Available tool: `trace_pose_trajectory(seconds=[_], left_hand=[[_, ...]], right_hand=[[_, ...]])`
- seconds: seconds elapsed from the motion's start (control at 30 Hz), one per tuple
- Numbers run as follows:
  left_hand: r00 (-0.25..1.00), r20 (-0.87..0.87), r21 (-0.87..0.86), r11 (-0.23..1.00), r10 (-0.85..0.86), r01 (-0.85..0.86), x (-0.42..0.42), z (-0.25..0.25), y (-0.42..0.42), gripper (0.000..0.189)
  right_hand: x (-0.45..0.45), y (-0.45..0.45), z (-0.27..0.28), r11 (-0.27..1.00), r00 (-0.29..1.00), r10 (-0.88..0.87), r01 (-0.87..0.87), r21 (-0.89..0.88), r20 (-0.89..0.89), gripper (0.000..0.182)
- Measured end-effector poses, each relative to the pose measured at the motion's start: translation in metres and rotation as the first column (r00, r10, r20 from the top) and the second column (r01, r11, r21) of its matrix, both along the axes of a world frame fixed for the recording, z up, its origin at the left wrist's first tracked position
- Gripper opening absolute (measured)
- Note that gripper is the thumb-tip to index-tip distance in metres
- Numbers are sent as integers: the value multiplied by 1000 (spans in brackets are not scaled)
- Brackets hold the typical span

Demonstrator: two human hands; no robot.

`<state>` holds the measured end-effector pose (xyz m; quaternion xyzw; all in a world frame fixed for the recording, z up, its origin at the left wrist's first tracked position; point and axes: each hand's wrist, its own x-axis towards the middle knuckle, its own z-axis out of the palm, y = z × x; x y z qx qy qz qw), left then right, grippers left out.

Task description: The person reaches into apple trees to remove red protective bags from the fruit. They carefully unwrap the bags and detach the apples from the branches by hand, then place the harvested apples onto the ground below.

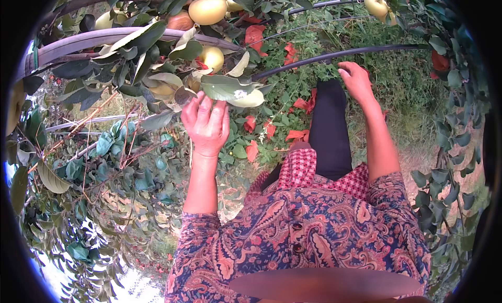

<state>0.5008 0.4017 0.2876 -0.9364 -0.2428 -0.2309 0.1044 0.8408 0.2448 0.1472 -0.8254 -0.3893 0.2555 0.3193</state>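
Note:
My left hand (206,120) reaches up into apple leaves on the left, its fingertips partly behind a broad leaf (224,87). Just past those fingertips a yellowish apple (193,83) shows between leaves; whether the fingers grip anything is hidden. A pale yellow apple (212,60) hangs a little farther up, with a bit of red at its side. Larger in view is another yellow apple (208,10) near the top. My right hand (356,80) hovers over the greenery beside my dark trouser leg, fingers loosely bent and thumb apart, with nothing visible in it.
A thick bare branch (113,37) crosses the upper left. Dark hoses or bent poles (341,56) span the upper middle. Red scraps (255,38) are scattered over the weeds. More apples (375,5) hang at the upper right, and leafy branches (441,177) line the right side.

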Motion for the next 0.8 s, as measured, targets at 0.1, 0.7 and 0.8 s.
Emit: trace_pose_trajectory(seconds=[0.1,0.7,0.8], left_hand=[[968,116,-144,960,-223,239,36,4,-41,28],[185,-264,-683,-319,947,657,113,-213,-3,31],[174,-197,-828,-259,965,498,101,-184,-13,26]], right_hand=[[-38,74,24,959,978,132,-83,271,-165,21],[-104,87,49,898,891,422,-386,212,-165,21],[-117,84,15,865,866,501,-501,40,8,27]])
